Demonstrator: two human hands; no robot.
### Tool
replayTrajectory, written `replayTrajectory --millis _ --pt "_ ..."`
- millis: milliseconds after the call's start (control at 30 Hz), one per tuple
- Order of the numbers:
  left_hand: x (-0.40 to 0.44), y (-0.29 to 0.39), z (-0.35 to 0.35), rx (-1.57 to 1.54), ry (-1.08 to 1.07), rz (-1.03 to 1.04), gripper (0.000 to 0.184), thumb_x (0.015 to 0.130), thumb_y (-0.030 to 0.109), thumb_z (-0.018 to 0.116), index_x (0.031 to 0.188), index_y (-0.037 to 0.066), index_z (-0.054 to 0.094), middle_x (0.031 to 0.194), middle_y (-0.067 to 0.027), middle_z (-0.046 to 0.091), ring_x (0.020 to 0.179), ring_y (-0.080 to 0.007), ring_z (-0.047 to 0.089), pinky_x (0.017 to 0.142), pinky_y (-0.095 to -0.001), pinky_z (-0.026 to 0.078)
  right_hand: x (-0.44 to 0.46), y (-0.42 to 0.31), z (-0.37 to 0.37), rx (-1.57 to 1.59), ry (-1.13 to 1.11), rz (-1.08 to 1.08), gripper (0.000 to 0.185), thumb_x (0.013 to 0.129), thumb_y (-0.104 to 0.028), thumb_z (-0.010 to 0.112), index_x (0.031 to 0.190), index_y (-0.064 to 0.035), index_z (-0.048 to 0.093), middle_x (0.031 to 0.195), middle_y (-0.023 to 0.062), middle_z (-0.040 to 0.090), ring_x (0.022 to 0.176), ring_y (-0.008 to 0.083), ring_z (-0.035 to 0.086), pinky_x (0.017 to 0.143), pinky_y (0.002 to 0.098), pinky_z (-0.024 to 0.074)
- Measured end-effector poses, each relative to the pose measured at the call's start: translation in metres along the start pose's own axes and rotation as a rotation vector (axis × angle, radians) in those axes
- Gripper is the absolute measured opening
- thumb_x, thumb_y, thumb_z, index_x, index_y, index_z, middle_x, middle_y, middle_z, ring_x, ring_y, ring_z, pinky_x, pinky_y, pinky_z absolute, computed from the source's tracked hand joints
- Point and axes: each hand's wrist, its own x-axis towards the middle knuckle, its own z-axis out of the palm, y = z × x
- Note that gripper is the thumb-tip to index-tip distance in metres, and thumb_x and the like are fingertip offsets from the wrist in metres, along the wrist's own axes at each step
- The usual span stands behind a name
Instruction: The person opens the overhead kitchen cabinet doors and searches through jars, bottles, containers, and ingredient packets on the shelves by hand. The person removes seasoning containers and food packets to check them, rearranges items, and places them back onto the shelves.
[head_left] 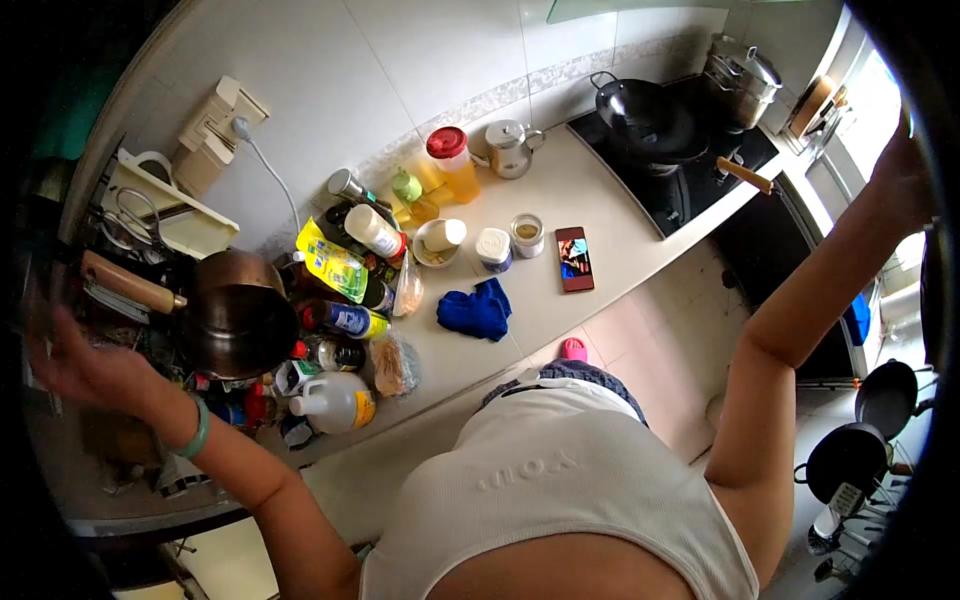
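Fingers of the left hand (95,372), blurred but seemingly apart, are held beside the pot (235,335); the right hand's (903,185) cannot be read. Both arms are spread wide, an outward reach by judgement; any pot grasp would require its handle (130,283) to be encircled. Cloth (475,310) and phone (575,259) are seen right of the pot.

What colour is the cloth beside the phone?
The cloth is deep blue, best seen in the head view.
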Motion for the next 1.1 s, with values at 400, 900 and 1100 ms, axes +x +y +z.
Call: replayTrajectory --millis 400,900,1100 --pt "-0.001 0.063 -0.099 -0.325 0.447 -0.036 0.052 0.084 0.002 0.047 0.136 0.005 0.037 0.138 -0.028 0.033 0.134 -0.0396 0.026 0.113 -0.0554 0.015 -0.451 0.065 0.045 -0.347 -1.336 0.778 0.116 0.052 -0.016 0.088 0.145 -0.0195 0.021 0.138 0.0209 0.034 0.125 0.0418 0.036 0.101 0.0514 0.0353" --pt "-0.011 0.066 -0.152 0.011 0.453 -0.071 0.058 0.093 0.027 0.051 0.142 0.01 0.026 0.145 -0.0151 0.031 0.132 -0.0303 0.031 0.109 -0.0473 0.025 -0.573 0.111 0.047 -0.203 -1.332 0.793 0.09 0.06 -0.013 0.082 0.135 -0.0075 0.033 0.125 0.0218 0.049 0.113 0.0412 0.047 0.095 0.0455 0.0426" --pt "-0.031 0.051 -0.16 -0.091 0.386 -0.07 0.069 0.088 0.008 0.056 0.146 0.012 0.019 0.148 -0.0121 0.025 0.137 -0.0271 0.025 0.114 -0.0449 0.024 -0.446 0.063 0.075 -0.315 -1.249 1.024 0.079 0.051 -0.019 0.085 0.119 -0.0082 0.046 0.116 0.0174 0.055 0.112 0.0346 0.051 0.093 0.0434 0.0437"
